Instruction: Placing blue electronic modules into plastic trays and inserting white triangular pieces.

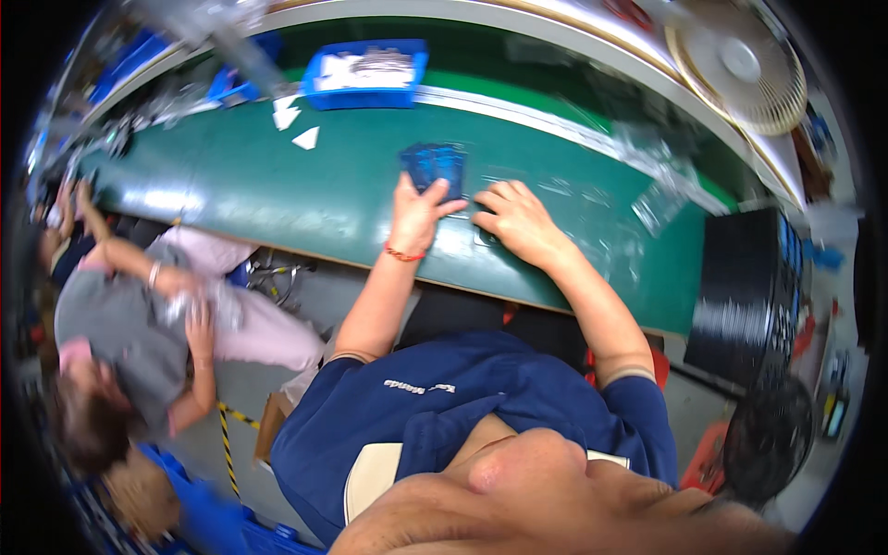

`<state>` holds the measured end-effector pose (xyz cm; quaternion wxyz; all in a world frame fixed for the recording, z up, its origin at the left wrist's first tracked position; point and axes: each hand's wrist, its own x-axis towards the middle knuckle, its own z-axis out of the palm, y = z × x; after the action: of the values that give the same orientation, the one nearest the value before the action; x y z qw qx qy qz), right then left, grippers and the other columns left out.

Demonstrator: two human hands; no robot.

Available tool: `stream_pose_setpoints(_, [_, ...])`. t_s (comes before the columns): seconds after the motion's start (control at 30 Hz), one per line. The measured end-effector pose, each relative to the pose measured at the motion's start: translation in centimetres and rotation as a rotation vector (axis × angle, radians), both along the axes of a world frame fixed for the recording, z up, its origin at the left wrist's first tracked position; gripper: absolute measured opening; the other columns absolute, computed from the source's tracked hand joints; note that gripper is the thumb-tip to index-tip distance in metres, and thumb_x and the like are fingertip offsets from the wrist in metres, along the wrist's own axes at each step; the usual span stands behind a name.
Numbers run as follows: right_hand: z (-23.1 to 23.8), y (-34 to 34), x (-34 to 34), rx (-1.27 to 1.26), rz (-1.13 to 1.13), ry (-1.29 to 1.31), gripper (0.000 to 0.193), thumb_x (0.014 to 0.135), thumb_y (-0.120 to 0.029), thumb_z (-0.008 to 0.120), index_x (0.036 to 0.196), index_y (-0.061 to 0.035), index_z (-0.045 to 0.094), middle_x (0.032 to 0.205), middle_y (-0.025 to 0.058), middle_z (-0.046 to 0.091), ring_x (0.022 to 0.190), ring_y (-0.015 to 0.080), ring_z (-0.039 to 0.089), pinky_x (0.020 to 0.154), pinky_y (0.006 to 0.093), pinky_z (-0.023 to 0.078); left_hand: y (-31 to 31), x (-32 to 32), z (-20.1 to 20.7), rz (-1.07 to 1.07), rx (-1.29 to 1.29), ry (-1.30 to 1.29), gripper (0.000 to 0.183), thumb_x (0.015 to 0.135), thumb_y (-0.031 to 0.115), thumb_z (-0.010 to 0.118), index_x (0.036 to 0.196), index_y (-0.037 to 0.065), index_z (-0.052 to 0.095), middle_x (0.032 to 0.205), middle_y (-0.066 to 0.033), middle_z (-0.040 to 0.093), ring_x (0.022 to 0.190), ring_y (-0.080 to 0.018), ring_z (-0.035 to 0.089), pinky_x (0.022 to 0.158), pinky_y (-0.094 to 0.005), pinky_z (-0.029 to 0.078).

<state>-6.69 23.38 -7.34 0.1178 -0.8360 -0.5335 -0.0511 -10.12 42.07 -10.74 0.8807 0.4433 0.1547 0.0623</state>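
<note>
Head view: the left hand's (413, 219) fingers grip the near edge of dark-blue flat pieces (432, 161) over the green worktop (240, 180); the right hand's (524, 225) fingers curl just beside them, and whether they pinch anything cannot be told. The blue pieces look light, thin and perhaps slippery, best held by their edges. Clear plastic pieces (594, 195) lie rightward; a blue bin (363, 99) stands beyond.

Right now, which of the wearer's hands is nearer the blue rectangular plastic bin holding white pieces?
Left: the left hand is below and right of the bin in view; the right hand lies farther right.
</note>
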Motion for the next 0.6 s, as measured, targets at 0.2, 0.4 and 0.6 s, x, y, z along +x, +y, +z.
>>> stream_pose_setpoints(0.2, [-0.3, 0.8, 2.4, 0.124, -0.110, -0.057, 0.017, 0.074, -0.008, 0.059, 0.091, -0.0075, 0.062, 0.088, 0.0065, 0.060, 0.092, 0.0245, 0.055, 0.084, 0.0352, 0.043, 2.2, -1.1, -0.6, 0.061, 0.038, -0.008, 0.042, 0.088, -0.006, 0.052, 0.127, 0.006, 0.039, 0.112, -0.0104, 0.057, 0.094, -0.0234, 0.063, 0.070, -0.0412, 0.061])
stream_pose_setpoints(0.4, [-0.6, 3.1, 3.4, 0.229, -0.592, 0.094, 0.016, 0.080, -0.011, 0.064, 0.093, -0.0022, 0.060, 0.087, 0.0169, 0.064, 0.085, 0.0348, 0.062, 0.074, 0.0444, 0.050, 3.2, -2.2, -0.7, 0.111, 0.041, -0.013, 0.044, 0.089, -0.003, 0.053, 0.129, 0.007, 0.038, 0.114, -0.0106, 0.057, 0.098, -0.0235, 0.062, 0.071, -0.0412, 0.061])
stream_pose_setpoints(0.6, [1.0, 2.4, 1.0, -0.021, -0.771, 0.206, 0.034, 0.082, -0.028, 0.068, 0.101, 0.0001, 0.060, 0.077, 0.0200, 0.067, 0.073, 0.0394, 0.066, 0.067, 0.0457, 0.053, 3.1, -2.7, -1.0, 0.079, 0.053, -0.007, 0.041, 0.089, -0.002, 0.056, 0.126, 0.006, 0.041, 0.107, -0.0098, 0.060, 0.088, -0.0209, 0.064, 0.065, -0.0366, 0.061])
